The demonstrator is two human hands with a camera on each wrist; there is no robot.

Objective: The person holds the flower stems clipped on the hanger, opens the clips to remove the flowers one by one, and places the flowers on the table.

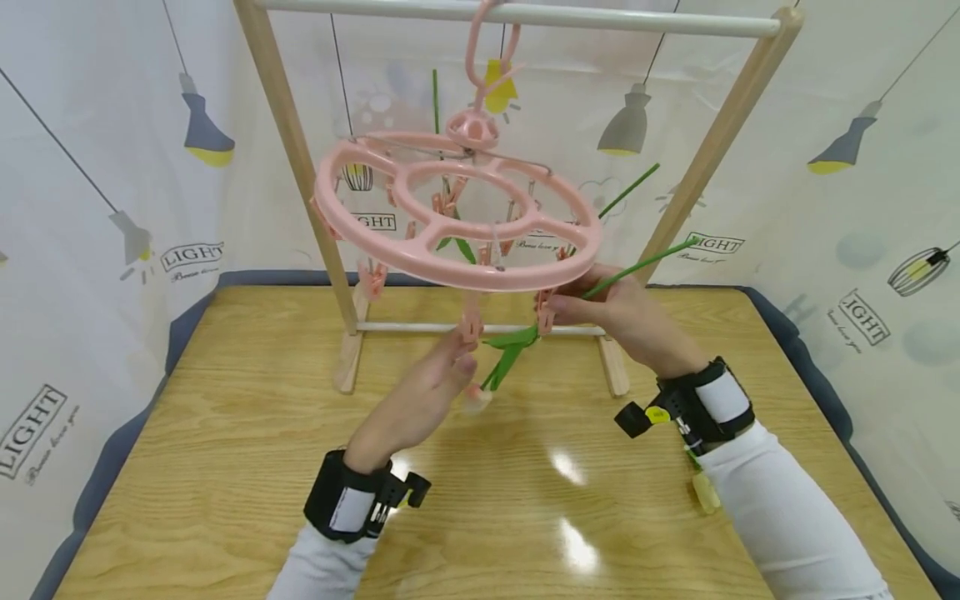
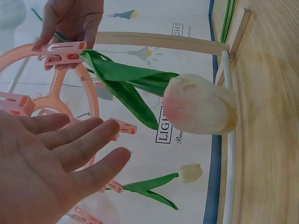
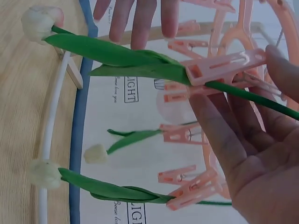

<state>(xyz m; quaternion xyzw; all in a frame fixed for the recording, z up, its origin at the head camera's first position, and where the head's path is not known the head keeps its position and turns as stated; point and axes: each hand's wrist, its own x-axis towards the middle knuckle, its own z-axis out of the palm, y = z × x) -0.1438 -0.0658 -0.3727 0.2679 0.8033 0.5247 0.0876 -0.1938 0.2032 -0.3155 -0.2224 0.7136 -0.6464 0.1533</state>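
A pink round clip hanger [image 1: 405,254] hangs by its hook from the rack, with clothes pegs around its ring. My right hand [image 1: 626,312] holds one pink peg [image 3: 229,65], thumb at its tail end and fingers underneath. Its jaws sit over the green stem of a white-and-pink tulip [image 2: 198,103], which hangs head down. My left hand [image 2: 60,154] is beside that tulip with its fingers extended and nothing gripped; in the head view it overlaps another peg [image 1: 471,321]. Two further white tulips [image 3: 44,173] hang from pegs in the right wrist view.
The rack has wooden legs [image 1: 705,158], a white top bar [image 1: 637,21] and a low white crossbar [image 1: 405,327]. A yellowish tulip [image 1: 705,493] lies on the wooden table [image 1: 247,450] near my right forearm. Behind hangs a lamp-patterned cloth [image 1: 277,225].
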